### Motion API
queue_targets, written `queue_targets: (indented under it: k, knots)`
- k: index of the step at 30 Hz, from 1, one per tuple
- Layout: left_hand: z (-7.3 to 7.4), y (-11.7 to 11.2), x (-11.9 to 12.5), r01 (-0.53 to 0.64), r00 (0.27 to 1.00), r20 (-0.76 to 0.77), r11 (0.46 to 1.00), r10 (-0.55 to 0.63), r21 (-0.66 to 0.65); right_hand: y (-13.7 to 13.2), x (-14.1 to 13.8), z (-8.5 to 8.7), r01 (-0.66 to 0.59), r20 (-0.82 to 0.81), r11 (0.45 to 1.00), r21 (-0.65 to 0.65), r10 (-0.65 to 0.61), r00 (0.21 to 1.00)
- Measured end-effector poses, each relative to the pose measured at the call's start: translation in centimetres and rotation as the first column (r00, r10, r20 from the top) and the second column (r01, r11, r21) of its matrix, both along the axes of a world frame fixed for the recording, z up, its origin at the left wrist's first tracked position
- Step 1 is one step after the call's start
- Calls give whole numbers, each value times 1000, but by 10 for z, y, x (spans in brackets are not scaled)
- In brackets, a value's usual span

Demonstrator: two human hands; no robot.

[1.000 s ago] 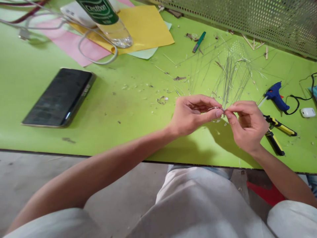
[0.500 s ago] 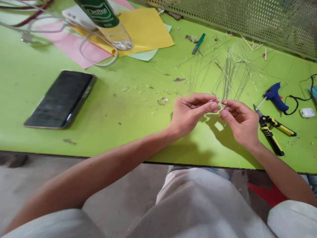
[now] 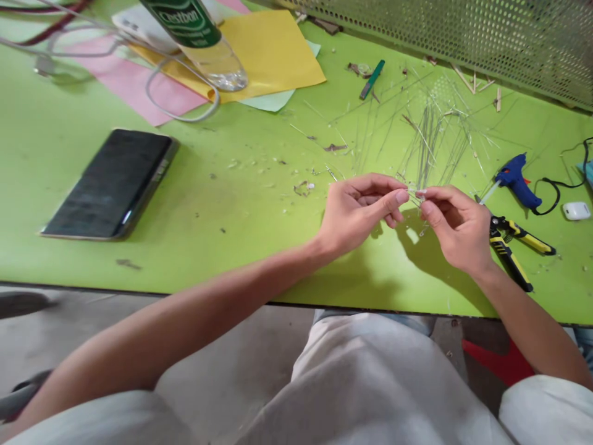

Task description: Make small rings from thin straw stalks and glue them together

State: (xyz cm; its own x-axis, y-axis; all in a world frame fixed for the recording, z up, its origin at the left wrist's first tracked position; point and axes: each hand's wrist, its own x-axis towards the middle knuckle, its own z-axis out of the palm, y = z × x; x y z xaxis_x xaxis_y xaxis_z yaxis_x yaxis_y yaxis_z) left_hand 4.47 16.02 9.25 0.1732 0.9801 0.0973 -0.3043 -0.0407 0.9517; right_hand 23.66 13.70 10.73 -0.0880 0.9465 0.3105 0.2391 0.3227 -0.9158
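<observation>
Between my two hands, above the green table, is a small piece of thin wire point(image 3: 416, 196) with pale, clear-looking bits on it; its exact kind is too small to tell. The thumb and forefinger of my left hand point(image 3: 364, 210) pinch it from the left. From the other side my right hand point(image 3: 456, 222) pinches it with thumb and fingertips. Just beyond the hands lies a loose bundle of thin straight wires point(image 3: 427, 139). Pliers with yellow and black handles point(image 3: 512, 247) lie beside my right hand, their jaws partly hidden by it.
A blue glue gun point(image 3: 516, 182) and a white earbud case point(image 3: 577, 211) lie at right. A green-handled cutter point(image 3: 372, 80) lies farther back before a perforated panel point(image 3: 463, 37). At left are a phone point(image 3: 109, 185), a bottle point(image 3: 199, 43), a cable and coloured paper point(image 3: 273, 55).
My right hand has shifted slightly right, widening the gap between the fingertips and covering the pliers' jaws. The left hand stays nearly in place. Dark shoe-like shapes now show at the lower left.
</observation>
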Motion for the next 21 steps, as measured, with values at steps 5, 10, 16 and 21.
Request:
queue_targets:
  k: [5,10,16,21]
  knots:
    - [0,0,2,41,997,64,998,-38,-44,-1,0,0,12,76,997,74,-17,997]
    - [0,-1,3,47,992,119,994,-35,-100,-1,1,-3,5,69,988,154,-15,997]
    - [3,-1,3,72,987,153,984,-47,-160,0,3,-9,-23,138,962,273,-16,990]
    - [4,-2,3,95,981,182,988,-71,-126,0,4,-13,-1,163,941,340,-58,985]
